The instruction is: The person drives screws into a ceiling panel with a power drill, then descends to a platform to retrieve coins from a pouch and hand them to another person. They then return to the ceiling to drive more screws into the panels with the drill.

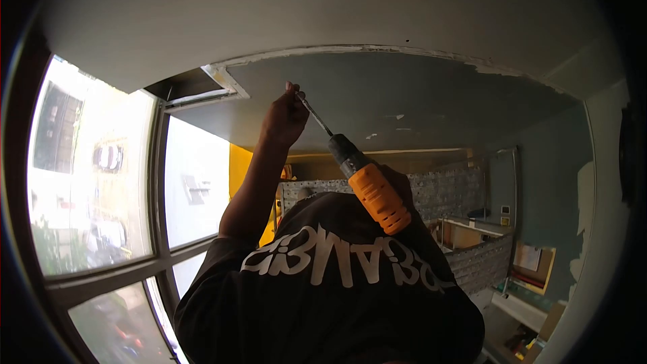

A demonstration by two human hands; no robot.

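An orange and black power drill (379, 197) is held up in front of my chest, tilted so that its front points up and to the left. My right hand (397, 180), dark and mostly hidden behind the drill, is closed on it. A long thin bit (317, 114) sticks out of the black chuck. My left hand (286, 118) is raised, with its fingers pinched at the far end of the bit. Whether a small piece such as a screw is also between those fingers cannot be made out.
A grey panel (404, 94) with a rough whitish edge spans above my hands. Large framed windows (101, 162) are on the left, with parked cars beyond. Behind me are a grey patterned surface (438, 192), a yellow surface (240, 165) and a wooden-framed opening (536, 266).
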